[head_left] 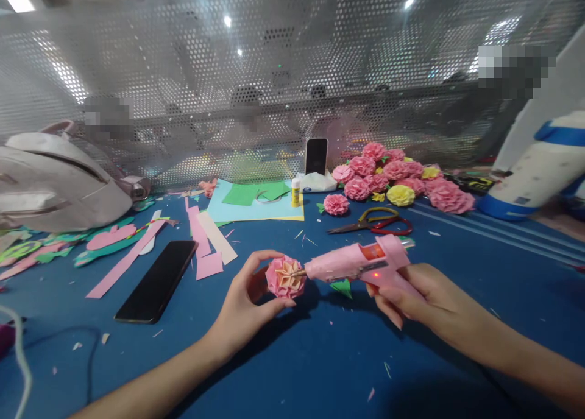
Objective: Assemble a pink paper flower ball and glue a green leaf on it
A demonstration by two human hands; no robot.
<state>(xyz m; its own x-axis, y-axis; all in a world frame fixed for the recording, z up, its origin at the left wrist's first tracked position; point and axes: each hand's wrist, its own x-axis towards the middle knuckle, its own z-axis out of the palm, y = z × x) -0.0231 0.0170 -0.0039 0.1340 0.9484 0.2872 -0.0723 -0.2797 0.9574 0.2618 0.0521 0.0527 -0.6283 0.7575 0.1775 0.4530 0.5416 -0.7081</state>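
Between the thumb and fingers of my left hand [249, 297] is a pink paper flower [278, 279], turned so that its paler folded centre faces right. My right hand [423, 294] grips a pink hot glue gun [351, 260] by its handle, and a small orange light glows on its side. The metal nozzle points left and meets the pale centre of the flower; whether glue is coming out is too small to see. On the blue table [320, 370], a green paper piece [342, 288] lies just beneath the gun.
Red-and-yellow-handled scissors [370, 221] lie beyond the gun, before a heap of pink paper flowers [393, 172]. A glue stick [295, 192] stands on coloured sheets [251, 209]. Leftward are a black phone [158, 281], pink paper strips [132, 254] and a pale bag [64, 181]. A perforated screen [274, 72] rises behind.
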